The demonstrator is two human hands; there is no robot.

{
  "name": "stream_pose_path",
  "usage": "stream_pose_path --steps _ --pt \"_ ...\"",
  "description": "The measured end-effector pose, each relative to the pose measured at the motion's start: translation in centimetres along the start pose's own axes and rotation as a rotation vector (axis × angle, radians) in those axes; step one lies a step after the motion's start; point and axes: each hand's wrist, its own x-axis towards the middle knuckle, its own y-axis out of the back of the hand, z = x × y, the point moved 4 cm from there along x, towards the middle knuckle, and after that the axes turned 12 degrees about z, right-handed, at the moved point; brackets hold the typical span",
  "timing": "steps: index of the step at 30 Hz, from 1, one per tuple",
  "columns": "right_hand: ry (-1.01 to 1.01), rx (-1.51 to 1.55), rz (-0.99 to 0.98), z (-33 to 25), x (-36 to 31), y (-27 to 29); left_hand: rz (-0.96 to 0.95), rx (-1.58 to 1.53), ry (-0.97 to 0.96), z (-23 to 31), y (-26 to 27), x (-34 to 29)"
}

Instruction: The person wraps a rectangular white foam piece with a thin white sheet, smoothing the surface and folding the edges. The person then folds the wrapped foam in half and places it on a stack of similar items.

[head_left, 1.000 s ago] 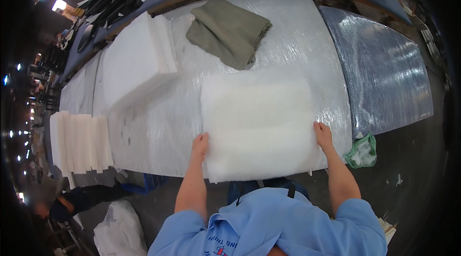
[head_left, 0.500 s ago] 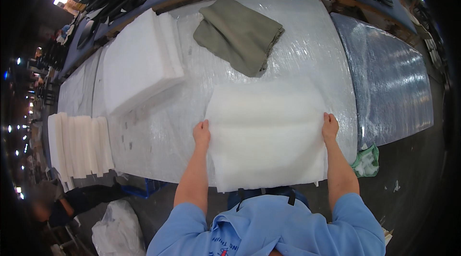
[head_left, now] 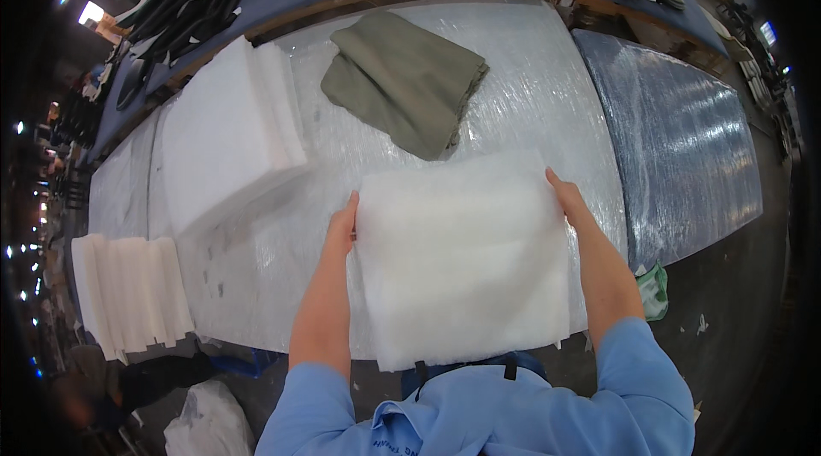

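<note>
Left hand [head_left: 345, 218] at L edge of white wadding sheet [head_left: 462, 259], fingers pointing away from the body along the side; right hand [head_left: 564, 195] at R edge, slightly farther up, one finger stretched toward the far corner, rest half-hidden; can't tell for either whether pinching or merely pressing, w/ fingertips partly out of sight. Wadding on front part of film-wrapped worktop [head_left: 256, 268], directly before the person, near edge jutting past the rim toward the waist. Progress, judging by layout: spread flat and nearly square to the body, so placing mostly done; edges not quite even, so prob. some straightening left. Folded olive cloth [head_left: 406, 84] just beyond the far edge, not laid over it. Stack of white slabs [head_left: 224, 135] at upper L, pile of white strips [head_left: 132, 294] at lower L, both untouched. Look of wadding: fluffy, matte, approx. rectangular, faint crosswise ridges, slight cream tint, fuzzy borders.
</note>
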Motion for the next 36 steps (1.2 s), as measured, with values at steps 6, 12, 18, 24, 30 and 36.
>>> stream_pose_path --steps 6,12,18,24,30,36 --pt "0.250 -0.193 0.068 -4.6 0.6 -5.5 0.004 -0.199 -0.114 2.9 -0.7 2.5" --pt "0.339 -0.056 0.197 -3.1 3.9 -4.3 0.174 -0.018 -0.347 4.3 -2.9 3.5" --pt "0.440 -0.094 0.396 -0.4 5.7 -1.5 0.380 0.122 -0.449 2.8 -2.5 4.0" --pt "0.473 -0.085 0.416 -0.6 4.0 -1.6 0.503 0.136 -0.511 1.0 -0.2 4.1" --pt "0.391 -0.245 0.248 -2.4 2.9 -3.1 0.107 -0.150 -0.127 1.8 -2.1 3.1" --pt "0.588 -0.256 0.421 -3.0 2.0 -3.6 0.391 0.091 -0.335 0.3 -0.6 2.7"
